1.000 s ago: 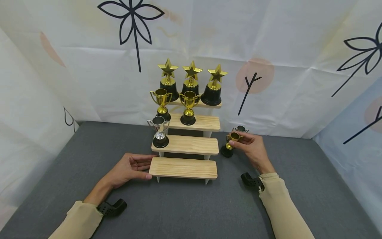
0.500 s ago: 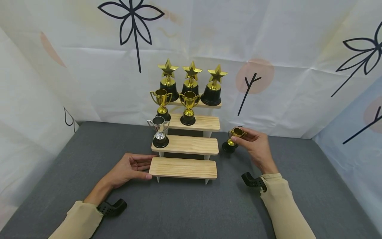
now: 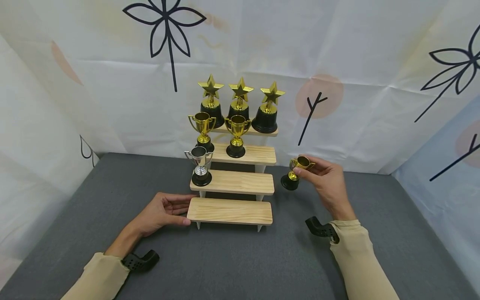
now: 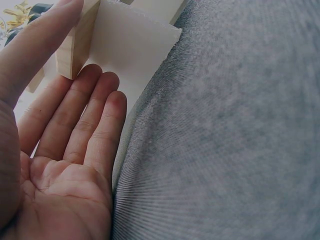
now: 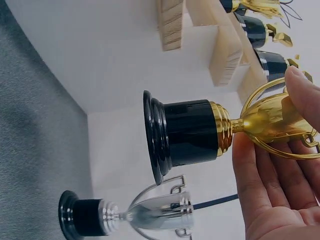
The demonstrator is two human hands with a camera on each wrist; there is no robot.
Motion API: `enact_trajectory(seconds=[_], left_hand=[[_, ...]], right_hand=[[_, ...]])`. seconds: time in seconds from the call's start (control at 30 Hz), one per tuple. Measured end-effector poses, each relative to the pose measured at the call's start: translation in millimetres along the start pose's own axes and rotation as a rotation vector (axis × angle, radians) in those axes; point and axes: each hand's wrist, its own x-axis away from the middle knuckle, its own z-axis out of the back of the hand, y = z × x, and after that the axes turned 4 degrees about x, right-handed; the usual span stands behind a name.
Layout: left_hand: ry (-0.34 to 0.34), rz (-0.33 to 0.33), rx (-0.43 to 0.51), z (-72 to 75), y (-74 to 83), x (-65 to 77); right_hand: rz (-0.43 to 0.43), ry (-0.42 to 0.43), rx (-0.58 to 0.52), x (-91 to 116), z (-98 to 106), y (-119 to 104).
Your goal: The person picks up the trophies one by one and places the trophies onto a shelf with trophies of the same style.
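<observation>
My right hand [image 3: 327, 183] pinches a small gold trophy cup [image 3: 294, 171] by its bowl, to the right of a tiered wooden display stand [image 3: 230, 210]. In the right wrist view the gold cup's black base [image 5: 187, 131] shows whole, held off the table. A silver trophy cup [image 5: 160, 210] stands on the table beyond it; in the head view the hand hides this one. My left hand [image 3: 159, 214] rests at the left end of the lowest step, fingers nearly straight. The left wrist view has its fingertips [image 4: 90, 75] right at the board's end, thumb on the other side.
Three gold star trophies [image 3: 241, 93] occupy the top step. Two gold cups [image 3: 236, 132] stand on the step below, and a silver cup [image 3: 201, 164] at the left of the third. Grey cloth covers the table [image 3: 232, 266]; a patterned white curtain [image 3: 375, 104] hangs behind.
The right hand has lifted the gold cup slightly and moved it up and right, now covering the silver cup behind it. The left hand has stayed in place.
</observation>
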Motion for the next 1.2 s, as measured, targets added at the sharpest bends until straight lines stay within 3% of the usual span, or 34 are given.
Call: enact_trajectory(seconds=[0.37,0.77,1.2], left_hand=[[0.002,0.001,-0.001,-0.2,0.0,0.3],[0.001,0.000,0.001,0.1,0.0,-0.2],[0.000,0.000,0.004,0.1,0.0,-0.2]], right_hand=[[0.028,0.032,0.003,4,1,-14],[0.087,0.031,-0.097,9,0,-27],[0.112,0.048,-0.115,16,-1,-41]])
